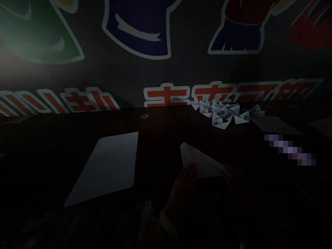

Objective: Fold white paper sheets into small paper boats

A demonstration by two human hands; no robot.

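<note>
Folded paper [203, 162]: L hand [183, 181] laid flat on it; R hand [234, 177] at rt corner, spread unclear

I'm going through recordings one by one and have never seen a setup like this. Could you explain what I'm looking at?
There is no machine here, just a person using two bare hands. The single picture comes from a camera worn on the head, looking forward and down, and it is quite dark.

The left hand has its fingers on the near edge of a folded piece of white paper; the right hand is at its right corner, too dim to read its exact grip.

On the dark table, plain white paper lies to the left. Farther back is a cluster of folded paper boats, with a small disc to their left. A pixelated strip at the right cannot be identified.
</note>
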